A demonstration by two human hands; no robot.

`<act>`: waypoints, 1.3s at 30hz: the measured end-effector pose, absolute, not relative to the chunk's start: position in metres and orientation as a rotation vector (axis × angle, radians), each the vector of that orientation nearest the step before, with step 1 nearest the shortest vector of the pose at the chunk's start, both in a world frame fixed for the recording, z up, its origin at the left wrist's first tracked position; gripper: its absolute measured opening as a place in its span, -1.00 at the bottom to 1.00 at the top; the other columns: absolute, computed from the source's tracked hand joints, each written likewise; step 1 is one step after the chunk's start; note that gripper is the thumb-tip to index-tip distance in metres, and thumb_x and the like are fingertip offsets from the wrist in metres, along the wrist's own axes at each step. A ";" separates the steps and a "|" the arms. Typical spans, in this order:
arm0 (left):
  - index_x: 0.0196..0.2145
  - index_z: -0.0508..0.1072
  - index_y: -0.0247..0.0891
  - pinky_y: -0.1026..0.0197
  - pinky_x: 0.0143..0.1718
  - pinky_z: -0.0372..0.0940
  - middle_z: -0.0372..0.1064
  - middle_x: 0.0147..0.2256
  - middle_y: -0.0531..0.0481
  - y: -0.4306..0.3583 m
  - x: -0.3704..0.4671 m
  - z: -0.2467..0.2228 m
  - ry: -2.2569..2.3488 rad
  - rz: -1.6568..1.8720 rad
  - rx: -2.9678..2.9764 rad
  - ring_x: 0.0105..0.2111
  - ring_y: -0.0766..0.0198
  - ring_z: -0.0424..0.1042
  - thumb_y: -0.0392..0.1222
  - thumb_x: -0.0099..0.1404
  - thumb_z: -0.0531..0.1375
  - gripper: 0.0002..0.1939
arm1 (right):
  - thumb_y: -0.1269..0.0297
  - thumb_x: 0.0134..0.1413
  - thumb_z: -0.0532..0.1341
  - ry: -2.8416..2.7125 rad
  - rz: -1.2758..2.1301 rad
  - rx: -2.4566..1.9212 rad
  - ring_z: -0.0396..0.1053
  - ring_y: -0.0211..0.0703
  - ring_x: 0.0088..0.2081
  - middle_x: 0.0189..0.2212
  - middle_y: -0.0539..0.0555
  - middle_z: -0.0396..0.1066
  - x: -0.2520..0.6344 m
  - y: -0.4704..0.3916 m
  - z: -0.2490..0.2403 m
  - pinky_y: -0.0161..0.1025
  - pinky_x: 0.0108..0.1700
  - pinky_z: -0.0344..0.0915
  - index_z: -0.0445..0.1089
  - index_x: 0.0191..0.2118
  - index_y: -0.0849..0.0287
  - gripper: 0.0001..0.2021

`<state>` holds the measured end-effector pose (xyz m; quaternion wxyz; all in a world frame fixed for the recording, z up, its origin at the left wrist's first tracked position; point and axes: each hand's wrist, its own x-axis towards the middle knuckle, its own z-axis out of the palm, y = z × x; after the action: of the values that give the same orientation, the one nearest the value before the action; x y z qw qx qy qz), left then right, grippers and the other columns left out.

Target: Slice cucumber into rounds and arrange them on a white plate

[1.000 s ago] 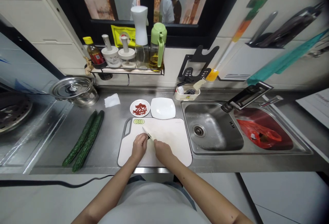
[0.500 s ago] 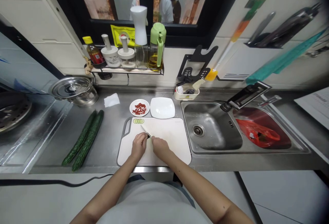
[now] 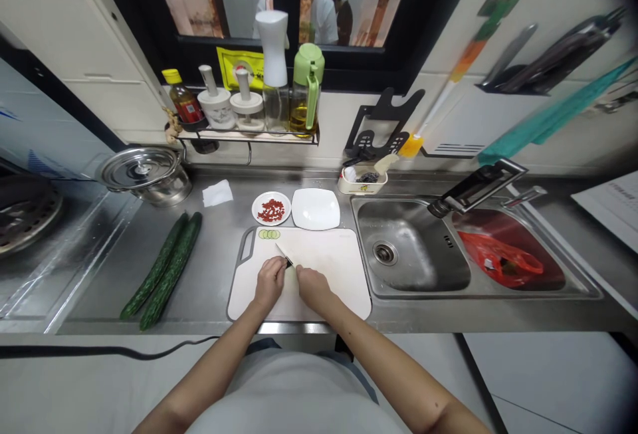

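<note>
My right hand (image 3: 314,286) is closed round the handle of a small knife. The narrow knife blade (image 3: 282,251) points up and left over the white cutting board (image 3: 339,254). Close beside the blade, my left hand (image 3: 270,281) has its fingers bent together low above the board. Whatever those fingers hold is hidden; a small dark patch shows between the hands. Several thin cucumber slices (image 3: 269,234) overlap in a row at the board's upper left. Behind the board stand a plate of chopped red pieces (image 3: 272,209) and a white square plate (image 3: 316,209).
Two whole cucumbers (image 3: 172,271) lie on the steel counter to the left, near a lidded pot (image 3: 149,178) and a folded white tissue (image 3: 217,193). On the right is a sink (image 3: 413,248), with a red plastic bag (image 3: 501,261) in its second basin. Condiment bottles line a wall rack (image 3: 249,135).
My right hand and the knife have shifted slightly to the right, away from my left hand. The left hand stays almost where it was, and the slices have not moved on the board.
</note>
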<state>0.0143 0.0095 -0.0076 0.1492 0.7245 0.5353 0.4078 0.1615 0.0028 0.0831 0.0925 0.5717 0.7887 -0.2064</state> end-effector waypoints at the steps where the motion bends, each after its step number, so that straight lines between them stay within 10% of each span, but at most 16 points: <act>1: -0.31 0.43 -0.21 0.11 -0.18 0.32 0.44 -0.26 -0.08 0.009 0.014 -0.007 1.539 1.172 2.082 -0.23 0.20 0.39 -0.29 0.31 0.01 -0.80 | 0.51 0.17 -0.08 2.342 -0.618 1.700 0.43 -0.10 -0.16 -0.31 0.20 0.46 0.161 0.004 0.083 -0.25 -0.19 0.28 0.27 -0.09 0.26 -0.72; 39: -0.28 0.44 -0.23 0.12 -0.14 0.32 0.44 -0.23 -0.09 0.010 0.015 -0.009 1.539 1.189 2.043 -0.20 0.20 0.39 -0.28 0.31 0.03 -0.81 | 0.53 0.16 -0.11 2.316 -0.640 1.702 0.43 -0.08 -0.18 -0.31 0.21 0.45 0.170 -0.002 0.082 -0.24 -0.22 0.28 0.27 -0.09 0.27 -0.70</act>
<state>0.0146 0.0095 -0.0089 0.1595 0.7150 0.5386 0.4162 0.1702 -0.0018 0.0816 0.0983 0.5753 0.7827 -0.2162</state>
